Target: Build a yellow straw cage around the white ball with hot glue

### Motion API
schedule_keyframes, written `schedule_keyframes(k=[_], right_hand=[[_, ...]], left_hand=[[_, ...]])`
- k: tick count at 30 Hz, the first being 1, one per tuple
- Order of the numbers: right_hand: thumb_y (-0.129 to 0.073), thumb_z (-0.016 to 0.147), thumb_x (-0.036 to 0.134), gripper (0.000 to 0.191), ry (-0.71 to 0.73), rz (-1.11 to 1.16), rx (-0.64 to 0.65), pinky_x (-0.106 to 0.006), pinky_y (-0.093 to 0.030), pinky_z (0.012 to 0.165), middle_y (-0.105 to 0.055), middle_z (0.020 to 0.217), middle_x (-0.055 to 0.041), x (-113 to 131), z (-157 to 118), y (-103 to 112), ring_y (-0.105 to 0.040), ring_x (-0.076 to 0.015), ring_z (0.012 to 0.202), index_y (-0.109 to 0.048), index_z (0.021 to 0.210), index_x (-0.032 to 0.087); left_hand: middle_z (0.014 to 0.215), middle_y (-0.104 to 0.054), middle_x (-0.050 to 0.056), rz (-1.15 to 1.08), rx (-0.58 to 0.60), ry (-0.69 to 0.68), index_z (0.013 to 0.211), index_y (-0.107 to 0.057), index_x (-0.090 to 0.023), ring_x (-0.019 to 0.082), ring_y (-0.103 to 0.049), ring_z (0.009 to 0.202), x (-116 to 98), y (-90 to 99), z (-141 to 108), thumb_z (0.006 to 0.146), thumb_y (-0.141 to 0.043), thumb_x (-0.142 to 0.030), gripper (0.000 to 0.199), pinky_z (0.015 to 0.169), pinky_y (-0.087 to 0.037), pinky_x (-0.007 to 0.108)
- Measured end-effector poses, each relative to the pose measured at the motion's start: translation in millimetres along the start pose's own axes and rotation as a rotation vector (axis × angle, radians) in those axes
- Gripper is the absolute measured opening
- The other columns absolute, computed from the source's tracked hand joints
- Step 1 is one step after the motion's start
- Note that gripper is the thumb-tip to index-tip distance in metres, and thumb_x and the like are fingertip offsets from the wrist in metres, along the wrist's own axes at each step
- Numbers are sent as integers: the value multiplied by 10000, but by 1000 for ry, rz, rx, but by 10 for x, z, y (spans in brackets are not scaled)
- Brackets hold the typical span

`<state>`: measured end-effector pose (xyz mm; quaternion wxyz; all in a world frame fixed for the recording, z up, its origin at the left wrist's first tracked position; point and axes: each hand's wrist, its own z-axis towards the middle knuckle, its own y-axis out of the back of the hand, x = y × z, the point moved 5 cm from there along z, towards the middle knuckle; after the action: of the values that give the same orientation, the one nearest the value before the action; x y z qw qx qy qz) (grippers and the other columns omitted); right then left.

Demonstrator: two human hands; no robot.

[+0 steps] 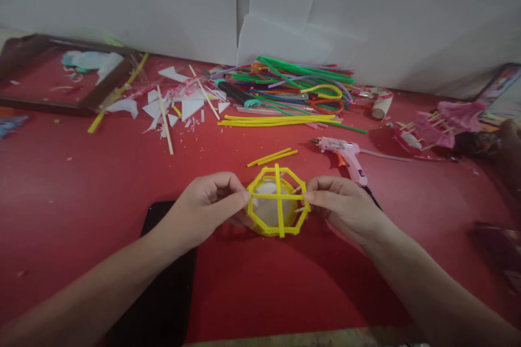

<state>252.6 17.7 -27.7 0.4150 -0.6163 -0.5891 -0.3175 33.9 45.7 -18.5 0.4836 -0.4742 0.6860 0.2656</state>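
Markings (pixel 331 144) on the pink glue gun (pixel 342 153) are showing too blurred to read. At the left, a dark-rimmed tray or frame (pixel 106 82) is surrounding a pale blue and white bundle (pixel 91 62). Between the hands, a yellow octagonal cage (pixel 279 217) is enclosing a pale round piece (pixel 266 210). The left hand (pixel 209 198) is pinching its left edge between thumb and fingers; the right hand (pixel 348 200) is pinching its right edge likewise. Two short yellow sticks (pixel 273 157) are lying just beyond it.

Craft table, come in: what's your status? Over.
Left hand, right hand pinching opposite edges. Yellow eight-sided frame of thin strips between them, two bars crossing it. Pink plastic glue gun beyond right hand, apparently not blocking.
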Motion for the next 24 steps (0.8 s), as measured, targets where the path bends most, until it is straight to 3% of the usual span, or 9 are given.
schedule_keyframes(k=[24], right_hand=[[-938,545,451,395,-57,5,-15,-238,-401,532,-632,529,23,-40,-3,34,-557,-86,495,-658,593,177]], left_hand=[[546,-665,-16,99,10,-26,665,-619,-178,94,-584,474,8,42,-18,755,-690,-369,222,438,-465,161]])
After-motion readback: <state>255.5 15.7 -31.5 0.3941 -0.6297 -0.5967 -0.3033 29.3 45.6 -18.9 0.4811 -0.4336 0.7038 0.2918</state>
